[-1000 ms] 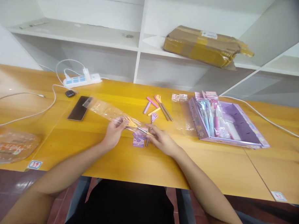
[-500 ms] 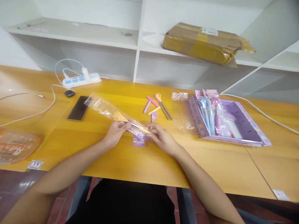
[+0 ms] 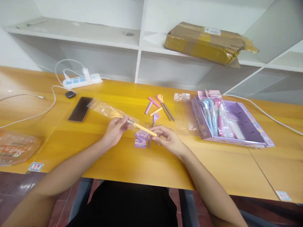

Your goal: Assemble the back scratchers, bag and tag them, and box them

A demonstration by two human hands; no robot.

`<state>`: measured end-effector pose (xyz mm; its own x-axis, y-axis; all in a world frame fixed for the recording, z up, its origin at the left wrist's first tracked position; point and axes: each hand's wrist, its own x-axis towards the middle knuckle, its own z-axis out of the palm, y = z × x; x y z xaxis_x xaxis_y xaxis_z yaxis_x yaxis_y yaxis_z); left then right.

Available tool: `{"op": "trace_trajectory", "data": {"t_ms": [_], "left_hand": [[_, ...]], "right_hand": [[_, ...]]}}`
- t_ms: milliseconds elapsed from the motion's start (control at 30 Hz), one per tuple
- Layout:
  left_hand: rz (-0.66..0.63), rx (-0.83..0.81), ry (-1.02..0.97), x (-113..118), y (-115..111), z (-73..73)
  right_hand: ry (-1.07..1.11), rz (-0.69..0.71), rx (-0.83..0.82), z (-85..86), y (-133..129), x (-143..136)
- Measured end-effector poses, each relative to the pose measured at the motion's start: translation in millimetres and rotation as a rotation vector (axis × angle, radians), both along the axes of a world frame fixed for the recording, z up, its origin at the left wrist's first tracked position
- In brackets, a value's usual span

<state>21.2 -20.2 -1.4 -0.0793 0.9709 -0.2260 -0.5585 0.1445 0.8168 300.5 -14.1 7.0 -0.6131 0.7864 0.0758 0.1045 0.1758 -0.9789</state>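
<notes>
A yellow back scratcher [image 3: 144, 128] with a hand-shaped head lies slanted between my hands above the table. Its head and metal rod are inside a clear plastic bag [image 3: 102, 108], while the yellow handle sticks out at the right. My left hand [image 3: 115, 130] pinches the bag around the rod, just below the head. Fingers of my right hand [image 3: 167, 139] close on the handle's end. Beneath lie small purple cards [image 3: 140, 143]. Close to my right hand is a purple scratcher [image 3: 155, 118], its metal rod partly hidden by that hand.
Loose coloured handles [image 3: 149, 107] and metal-rod scratchers [image 3: 168, 110] lie farther back. At right, a purple box [image 3: 247, 143] holds bagged scratchers, beside empty clear bags [image 3: 187, 114]. A phone [image 3: 80, 109] and a power strip [image 3: 93, 79] are at left; a taped carton [image 3: 201, 42] sits on the shelf.
The yellow handle now shows outside the bag, where plastic was around it before. The scratcher's head has shifted slightly left, and more of the purple cards is visible.
</notes>
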Motion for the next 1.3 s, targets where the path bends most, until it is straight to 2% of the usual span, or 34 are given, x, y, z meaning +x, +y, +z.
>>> {"op": "trace_trajectory", "data": {"t_ms": [133, 333, 567, 700, 1000, 1133, 1300], "left_hand": [[-0.066, -0.021, -0.01, -0.7, 1.1, -2.8], [-0.234, 0.034, 0.051, 6.9, -8.4, -3.7], [-0.429, 0.118, 0.197, 12.4, -18.3, -16.1], [-0.436, 0.163, 0.292, 10.1, -18.6, -21.5], [-0.459, 0.232, 0.399, 7.0, -18.8, -9.7], [-0.45, 0.22, 0.338, 11.3, -21.4, -10.8], [-0.379, 0.06, 0.156, 11.0, -17.4, -9.0]], "right_hand": [[0.013, 0.06, -0.058, 7.3, -1.6, 1.5], [-0.01, -0.039, 0.022, -6.0, 5.0, -2.0], [-0.07, -0.009, 0.064, -12.7, 4.2, -5.1], [-0.095, 0.008, 0.116, -13.1, 1.3, -8.7], [-0.127, -0.015, 0.243, -16.9, -5.2, -18.1], [-0.13, -0.012, 0.242, -18.3, -5.6, -17.3], [-0.029, -0.017, 0.204, -16.4, -2.1, -9.7]]}}
